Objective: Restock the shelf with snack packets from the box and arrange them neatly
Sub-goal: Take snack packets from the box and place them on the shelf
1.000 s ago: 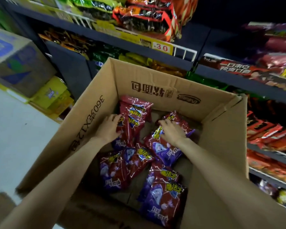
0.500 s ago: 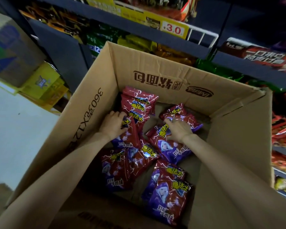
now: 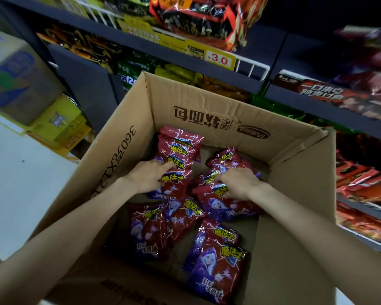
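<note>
An open cardboard box stands in front of the shelf and holds several red-and-purple snack packets. Both my arms reach down into it. My left hand grips a packet at the bottom of a stack leaning on the box's back left wall, fingers curled over its top edge. My right hand grips another packet in the middle right of the box, fingers curled round its upper edge. Loose packets lie nearer me, one at the left, another at the right.
Dark shelves with a yellow price tag run behind the box, filled with green, yellow and red packets. More red packets fill the right-hand shelves. Stacked cartons and yellow boxes stand on the pale floor at left.
Both hands have closed more tightly onto their packets. My left fingers have slid further right over the stack, and my right hand has bunched its packet. The view tilted up slightly.
</note>
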